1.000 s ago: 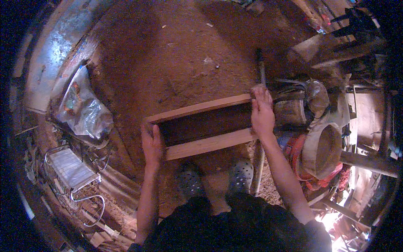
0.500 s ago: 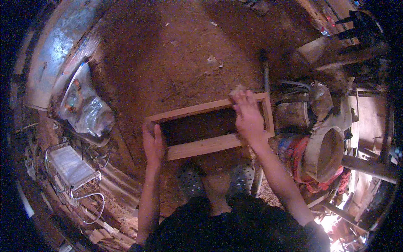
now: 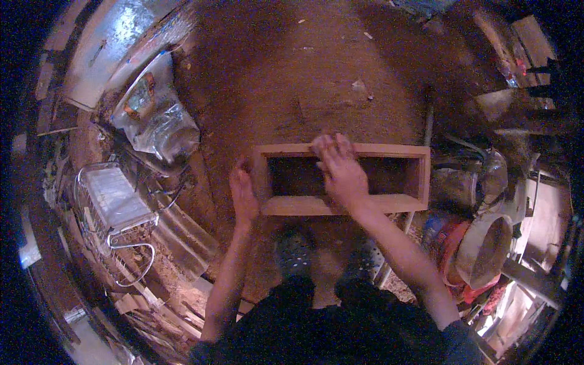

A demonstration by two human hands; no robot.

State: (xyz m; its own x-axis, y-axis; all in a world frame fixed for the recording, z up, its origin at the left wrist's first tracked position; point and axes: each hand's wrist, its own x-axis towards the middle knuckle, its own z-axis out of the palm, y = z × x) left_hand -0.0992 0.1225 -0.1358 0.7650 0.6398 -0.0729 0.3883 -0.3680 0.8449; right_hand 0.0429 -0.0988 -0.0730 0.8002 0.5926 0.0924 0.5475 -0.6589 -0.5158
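Observation:
In front of my feet is a long rectangular wooden frame (image 3: pixel 304 207), pale and box-like, with a dark interior. My left hand (image 3: pixel 244 194) is at its left end, fingers stretched upward and holding nothing that shows; whether it touches the wood I cannot tell. Across the opening reaches my right hand (image 3: pixel 342 173), its fingers bent over the far rail. Under those fingertips a small pale pad-like piece (image 3: pixel 319 143) is pressed against the rail, too blurred to name.
Brown ground (image 3: pixel 274 79) stretches beyond the frame. On the left lie a clear plastic bag (image 3: pixel 161 125) and a white wire rack (image 3: pixel 115 194). To the right are a round pale-rimmed container (image 3: pixel 483 252) and a metal pole (image 3: pixel 429 121). My shoes (image 3: pixel 295 255) are just below the frame.
My right hand has slid left along the far rail with the pale piece. The frame now looks level rather than tilted, and my left hand has come off its corner slightly. The whole view has shifted.

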